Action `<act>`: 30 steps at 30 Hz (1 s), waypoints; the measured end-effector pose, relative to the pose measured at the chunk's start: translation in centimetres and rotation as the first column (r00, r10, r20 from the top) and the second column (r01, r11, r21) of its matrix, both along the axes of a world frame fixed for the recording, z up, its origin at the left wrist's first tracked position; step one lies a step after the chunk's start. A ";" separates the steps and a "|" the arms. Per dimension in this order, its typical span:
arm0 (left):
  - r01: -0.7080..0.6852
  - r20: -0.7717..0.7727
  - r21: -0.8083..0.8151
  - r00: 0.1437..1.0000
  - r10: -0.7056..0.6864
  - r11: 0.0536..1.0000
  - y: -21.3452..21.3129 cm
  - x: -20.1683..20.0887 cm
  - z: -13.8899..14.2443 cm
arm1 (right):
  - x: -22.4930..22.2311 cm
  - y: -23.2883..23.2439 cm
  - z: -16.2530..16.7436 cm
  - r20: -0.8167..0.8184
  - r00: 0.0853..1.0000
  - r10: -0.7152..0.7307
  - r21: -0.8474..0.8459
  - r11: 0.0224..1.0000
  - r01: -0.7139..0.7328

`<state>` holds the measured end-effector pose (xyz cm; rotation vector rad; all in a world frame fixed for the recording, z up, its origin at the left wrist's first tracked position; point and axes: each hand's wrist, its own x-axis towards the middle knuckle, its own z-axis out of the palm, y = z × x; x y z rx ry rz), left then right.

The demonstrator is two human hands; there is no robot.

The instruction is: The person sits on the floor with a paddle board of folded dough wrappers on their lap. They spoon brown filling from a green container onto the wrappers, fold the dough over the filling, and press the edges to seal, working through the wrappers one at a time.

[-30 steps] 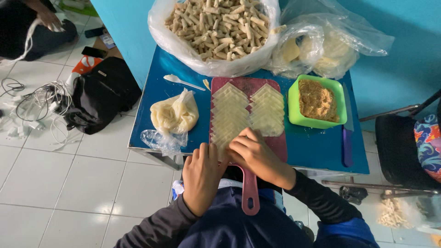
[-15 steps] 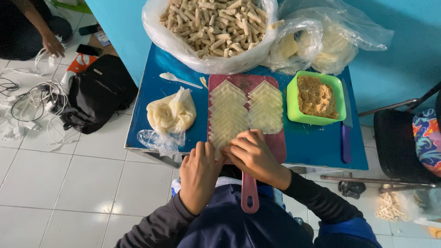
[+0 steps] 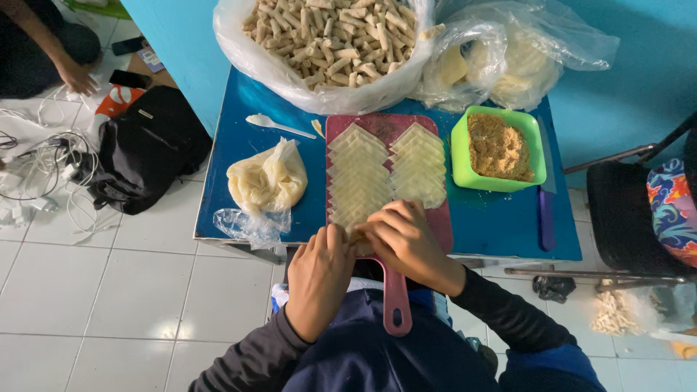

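Note:
My left hand (image 3: 319, 279) and my right hand (image 3: 403, 243) meet at the near end of a pink cutting board (image 3: 435, 232), fingers curled together on a small pastry wrapper with filling; the piece itself is mostly hidden under the fingers. Two rows of pale overlapping pastry wrappers (image 3: 359, 178) cover the board. To the right stands a green bowl of brown crumbly filling (image 3: 497, 149). The board's handle (image 3: 396, 308) sticks out toward me over my lap.
A large clear bag of rolled pastries (image 3: 337, 36) sits at the back of the blue table (image 3: 218, 181), with more bagged wrappers (image 3: 508, 58) beside it. A bag of dough (image 3: 265, 181), white spoon (image 3: 272, 125) and purple knife (image 3: 546, 210) lie there. Black backpack (image 3: 149, 149) and another person's hand (image 3: 76, 76) are at left.
Both hands stay together at the board's near end, fingers shifting slightly on the piece. The other person's hand at upper left has moved. The view has drifted a little.

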<state>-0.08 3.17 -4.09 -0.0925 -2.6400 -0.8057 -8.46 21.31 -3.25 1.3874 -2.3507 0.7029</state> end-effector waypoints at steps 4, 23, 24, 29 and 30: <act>0.002 -0.006 0.017 1.000 -0.002 1.000 0.1 -0.1 0.5 | 0.0 0.3 -0.1 0.008 1.000 0.024 0.046 0.999 -0.024; 0.047 0.057 0.290 0.996 -0.067 0.956 0.2 -0.2 0.8 | 0.2 0.4 0.6 -0.025 1.000 -0.005 0.025 1.000 0.006; 0.053 0.060 0.302 0.995 -0.075 0.952 0.3 -0.3 0.8 | 0.2 0.6 0.8 -0.038 0.999 -0.036 0.021 0.999 0.037; 0.039 0.106 0.310 0.991 -0.075 0.950 0.7 -0.5 0.7 | 0.7 1.6 1.7 -0.001 0.976 -0.217 0.081 0.973 0.216; 0.051 0.065 0.293 0.995 -0.073 0.955 0.7 -0.4 0.7 | 0.9 1.6 1.7 0.012 0.972 -0.236 0.092 0.968 0.234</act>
